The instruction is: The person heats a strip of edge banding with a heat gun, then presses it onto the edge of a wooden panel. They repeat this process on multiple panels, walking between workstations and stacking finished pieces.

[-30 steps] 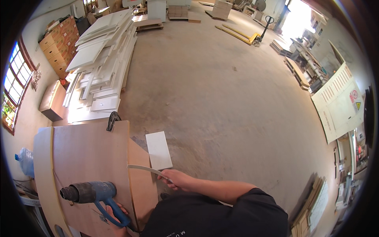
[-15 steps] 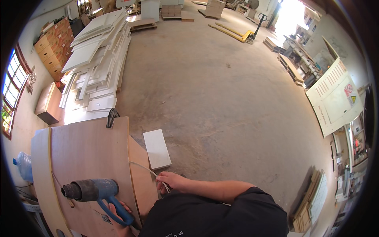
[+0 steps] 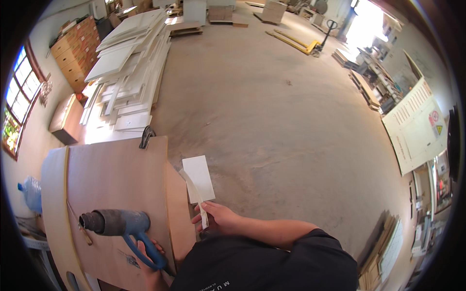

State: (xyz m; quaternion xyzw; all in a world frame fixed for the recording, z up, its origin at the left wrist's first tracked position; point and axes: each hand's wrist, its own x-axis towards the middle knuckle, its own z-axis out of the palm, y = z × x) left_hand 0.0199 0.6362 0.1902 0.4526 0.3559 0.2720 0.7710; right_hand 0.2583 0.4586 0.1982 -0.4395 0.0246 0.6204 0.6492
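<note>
1. Your right hand (image 3: 221,217) had the pale strip (image 3: 193,186) pinched; its far end had swung off the wooden panel's (image 3: 116,179) edge.
2. Your left hand's (image 3: 148,272) fingers looked wrapped round the heat gun's (image 3: 131,223) handle, above that panel.
3. Concrete floor (image 3: 267,121) beyond, yellow pallet jack (image 3: 306,47) way back.
4. Brown boxes (image 3: 73,63) sat left, couldn't see inside.

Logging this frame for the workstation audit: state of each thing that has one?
Heat gun: gripped by the left hand, nozzle pointing left; on or off, can't tell
Pale strip: curved, held near its lower end by the right hand
Wooden panel: face up beneath the heat gun
White panel: partly covered by the strip
White boards: stacked unevenly
Pallet jack: handle raised
Doorway: open, bright
</note>
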